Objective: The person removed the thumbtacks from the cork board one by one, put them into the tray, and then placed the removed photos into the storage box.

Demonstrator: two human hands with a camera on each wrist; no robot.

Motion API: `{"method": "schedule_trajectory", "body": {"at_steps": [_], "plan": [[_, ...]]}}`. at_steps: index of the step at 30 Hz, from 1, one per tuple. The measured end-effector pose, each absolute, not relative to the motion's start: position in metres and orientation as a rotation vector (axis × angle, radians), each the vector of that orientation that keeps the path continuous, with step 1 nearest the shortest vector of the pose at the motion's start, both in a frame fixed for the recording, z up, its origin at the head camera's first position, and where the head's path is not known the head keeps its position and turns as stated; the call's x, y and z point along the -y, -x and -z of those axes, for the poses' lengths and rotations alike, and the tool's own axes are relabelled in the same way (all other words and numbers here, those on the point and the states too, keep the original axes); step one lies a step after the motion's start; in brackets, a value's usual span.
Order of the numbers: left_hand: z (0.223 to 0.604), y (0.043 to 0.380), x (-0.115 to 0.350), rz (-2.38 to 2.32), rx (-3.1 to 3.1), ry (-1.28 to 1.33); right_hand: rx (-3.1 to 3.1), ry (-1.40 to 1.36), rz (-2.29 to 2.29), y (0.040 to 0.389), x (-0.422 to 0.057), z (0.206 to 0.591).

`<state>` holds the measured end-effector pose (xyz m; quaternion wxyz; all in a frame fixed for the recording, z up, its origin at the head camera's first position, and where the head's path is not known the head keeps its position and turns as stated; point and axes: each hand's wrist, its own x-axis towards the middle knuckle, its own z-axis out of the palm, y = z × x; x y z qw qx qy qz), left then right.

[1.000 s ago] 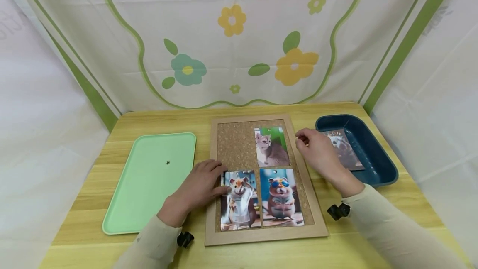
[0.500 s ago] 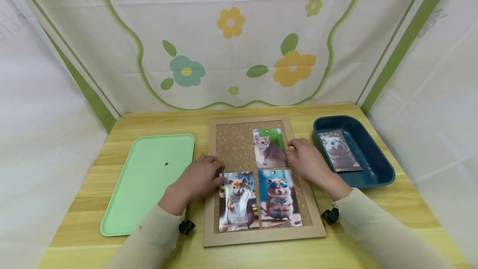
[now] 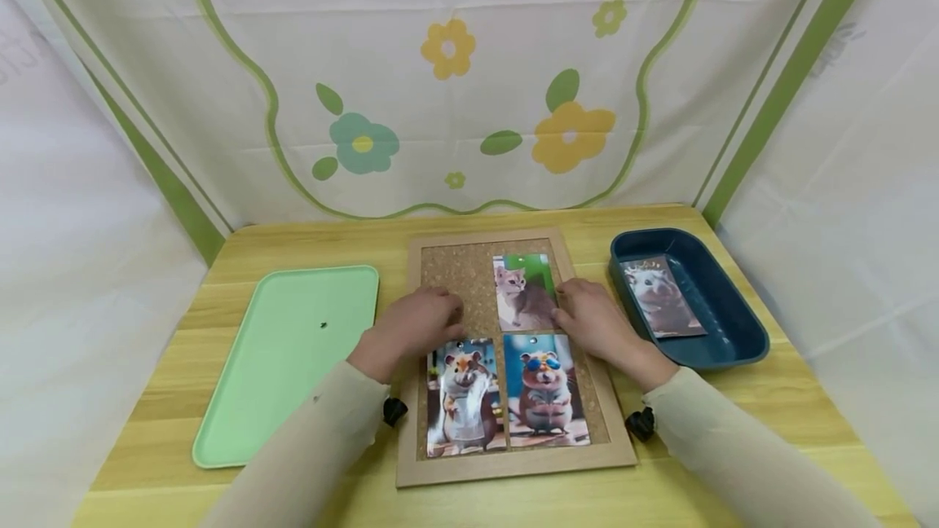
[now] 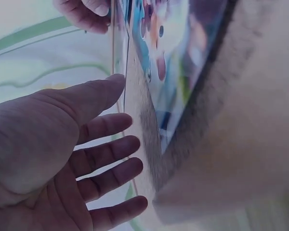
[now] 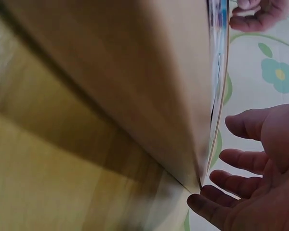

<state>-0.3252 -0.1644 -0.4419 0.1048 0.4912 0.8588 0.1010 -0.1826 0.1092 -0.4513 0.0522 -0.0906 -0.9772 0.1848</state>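
A wood-framed cork board (image 3: 455, 275) lies on the table with three photo cards pinned on it. The cat photo (image 3: 522, 300) is at the upper right. Below it is a hamster in sunglasses photo (image 3: 546, 398), with another hamster photo (image 3: 464, 406) to its left. My left hand (image 3: 416, 321) hovers over the board's left side, above the left hamster photo; the left wrist view shows its fingers (image 4: 106, 180) loosely bent, holding nothing. Beside the cat photo's right edge is my right hand (image 3: 597, 320), fingertips right at that edge, fingers (image 5: 236, 183) relaxed and apart.
On the left lies a light green tray (image 3: 286, 381) with one tiny dark piece (image 3: 324, 324) on it. A dark blue basin (image 3: 722, 292) stands at the right, holding a hamster card (image 3: 663, 300). Behind the table hangs a flowered cloth (image 3: 455, 104).
My right hand has come left from beside the basin to the cat photo's right edge. My left hand has shifted right and up, farther over the cork.
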Motion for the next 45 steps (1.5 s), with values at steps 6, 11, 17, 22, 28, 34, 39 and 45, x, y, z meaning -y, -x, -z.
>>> {"method": "schedule_trajectory", "body": {"at_steps": [6, 11, 17, 22, 28, 34, 39, 45], "plan": [[0.442, 0.331, 0.141, -0.282, -2.526, -1.500, 2.988, 0.271, -0.529, 0.184, -0.106, 0.455], [0.446, 0.333, 0.124, -0.242, -2.550, -1.507, 3.020, 0.268, -0.462, 0.181, -0.104, 0.457], [0.451, 0.332, 0.110, -0.196, -2.557, -1.560, 3.035, 0.246, -0.386, 0.181, -0.104, 0.459], [0.452, 0.330, 0.105, -0.184, -2.538, -1.588, 3.028, 0.223, -0.381, 0.182, -0.106, 0.460], [0.447, 0.334, 0.098, -0.186, -2.496, -1.653, 3.021, 0.228, -0.418, 0.184, -0.109, 0.461], [0.435, 0.348, 0.079, -0.179, -2.489, -1.696, 3.014, 0.228, -0.437, 0.181, -0.111, 0.460], [0.429, 0.363, 0.057, 0.030, -2.514, -1.817, 3.012, 0.227, -0.429, 0.180, -0.109, 0.459], [0.425, 0.375, 0.038, 0.389, -2.506, -2.013, 3.008, 0.208, -0.402, 0.180, -0.104, 0.460]]}}
